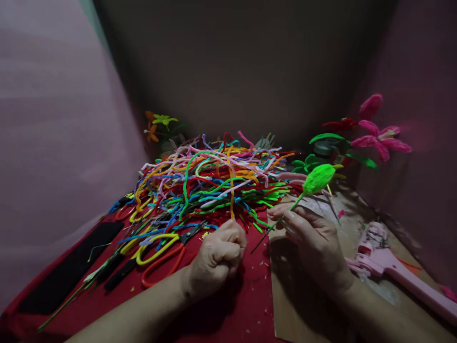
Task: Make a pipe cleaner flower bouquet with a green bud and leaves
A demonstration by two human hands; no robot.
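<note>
Curled into a fist, my left hand (222, 251) has an orange pipe cleaner (232, 197) standing up out of its top. The far end of that strip crosses the heap behind it. My right hand (314, 238) pinches the thin stem of a bright green pipe-cleaner bud (319, 179). The bud tilts up to the right, and its bare wire end points down to the left between my hands. A large heap of multicoloured pipe cleaners (214, 166) lies just beyond both hands.
Scissors with red and yellow handles (164, 250) lie left of my left hand, by a black strip (71, 267) and wire stems (67, 305). A pink glue gun (396, 267) rests on the board (285, 295) at right. Pink flowers (381, 138) stand behind.
</note>
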